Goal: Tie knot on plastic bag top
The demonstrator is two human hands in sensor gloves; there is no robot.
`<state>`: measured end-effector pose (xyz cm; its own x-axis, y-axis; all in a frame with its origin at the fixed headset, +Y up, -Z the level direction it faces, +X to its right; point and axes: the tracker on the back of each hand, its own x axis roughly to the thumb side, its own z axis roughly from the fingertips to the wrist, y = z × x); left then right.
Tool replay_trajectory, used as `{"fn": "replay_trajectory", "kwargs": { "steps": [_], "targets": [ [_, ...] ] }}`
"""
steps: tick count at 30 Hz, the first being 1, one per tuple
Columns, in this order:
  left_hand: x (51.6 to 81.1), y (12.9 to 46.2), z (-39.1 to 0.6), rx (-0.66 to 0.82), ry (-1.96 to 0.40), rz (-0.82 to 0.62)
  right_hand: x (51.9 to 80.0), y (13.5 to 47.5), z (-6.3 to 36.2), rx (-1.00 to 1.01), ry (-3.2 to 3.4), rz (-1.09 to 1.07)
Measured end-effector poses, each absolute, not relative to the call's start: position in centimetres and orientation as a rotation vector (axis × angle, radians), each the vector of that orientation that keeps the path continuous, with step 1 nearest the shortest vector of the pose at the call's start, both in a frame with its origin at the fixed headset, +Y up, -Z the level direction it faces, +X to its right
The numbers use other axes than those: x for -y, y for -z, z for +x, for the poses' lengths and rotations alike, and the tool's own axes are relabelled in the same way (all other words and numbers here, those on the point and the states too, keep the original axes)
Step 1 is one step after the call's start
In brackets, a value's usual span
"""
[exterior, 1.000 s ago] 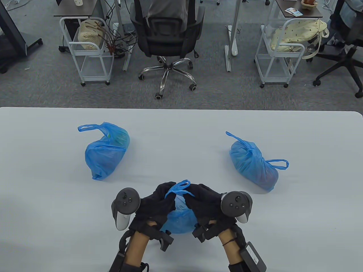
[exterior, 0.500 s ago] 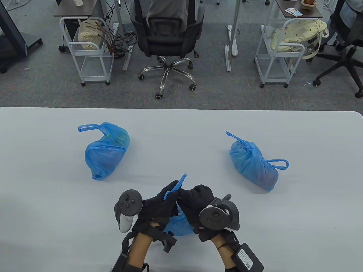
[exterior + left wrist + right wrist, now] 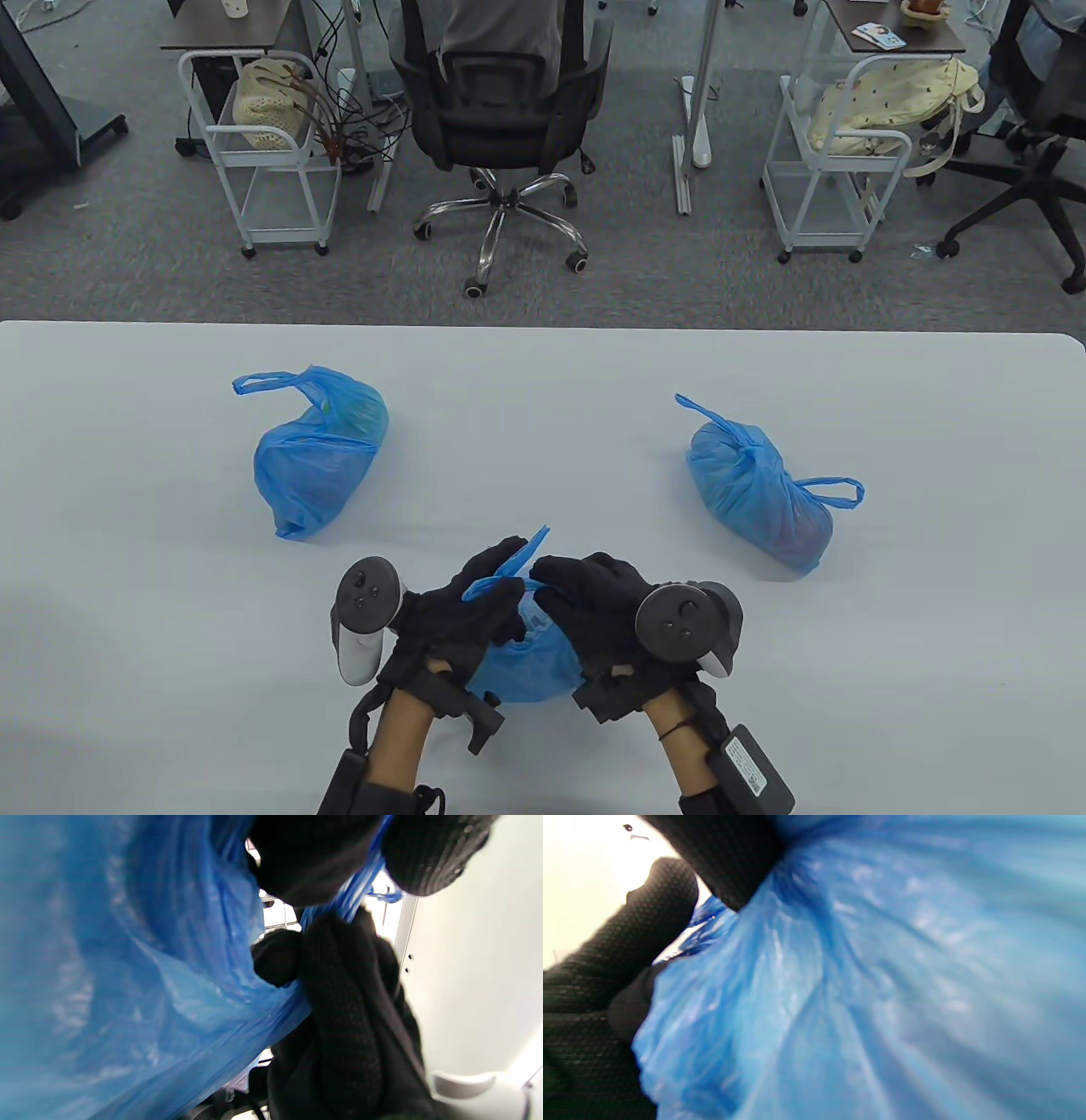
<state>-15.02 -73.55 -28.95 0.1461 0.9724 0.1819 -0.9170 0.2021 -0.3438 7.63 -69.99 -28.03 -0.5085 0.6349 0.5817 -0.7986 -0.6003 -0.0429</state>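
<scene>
Blue plastic fills the near middle of the desk (image 3: 543, 373) in the table view: the bag (image 3: 530, 658) sits between the two wrists, close to the front edge; the left hand (image 3: 462, 607) curls round a twisted strip of its top, whose loose end (image 3: 530, 548) pokes up and away; the right hand (image 3: 594, 598) bends its fingers over the bag's top just beside, and whether it pinches a second strip I cannot tell from here; two more blue bags lie well apart, a left one (image 3: 318, 450) and a right one (image 3: 759, 492) that looks already knotted.

Left wrist view: black glove fingers (image 3: 348, 993) clamp a taut blue strand (image 3: 356, 891) against the crumpled bag wall; another fingertip presses at it from above.

Right wrist view: blurred blue film fills nearly everything; dark fingers (image 3: 649, 912) at the left and top press on gathered plastic, the grip itself hidden.

Risks, as I judge them: the short end could slide out of the knit fingers before it passes through a loop, since film is slick; a hard pull could stretch or tear the thin strip; a loose cross could fall open once released.

Writing: a label on the right wrist pack (image 3: 742, 755) shows print too small to read; no brand is legible.
</scene>
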Motion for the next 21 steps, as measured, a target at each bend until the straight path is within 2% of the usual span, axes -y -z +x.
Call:
{"fn": "replay_trajectory", "kwargs": {
  "steps": [5,7,9,14,18,21],
  "targets": [
    [73.3,28.6,-14.3,0.367,-1.315,-0.127,69.5,27.4,6.7,0.471,-2.197,0.712],
    [73.1,28.5,-14.4,0.369,-1.327,-0.114,69.5,27.6,6.9,0.416,-2.168,0.7],
    [73.0,28.5,-14.5,0.37,-1.334,-0.108,69.7,28.0,7.5,0.362,-2.105,0.645],
    [72.9,28.5,-14.2,0.41,-1.317,-0.117,69.9,28.5,9.7,0.389,-1.971,0.473],
    [72.6,28.3,-13.5,0.447,-1.228,-0.119,69.4,28.5,9.7,0.383,-1.808,0.466],
    [72.8,28.3,-13.3,0.447,-1.235,-0.139,68.8,27.9,9.7,0.511,-1.841,0.442]
  ]
}}
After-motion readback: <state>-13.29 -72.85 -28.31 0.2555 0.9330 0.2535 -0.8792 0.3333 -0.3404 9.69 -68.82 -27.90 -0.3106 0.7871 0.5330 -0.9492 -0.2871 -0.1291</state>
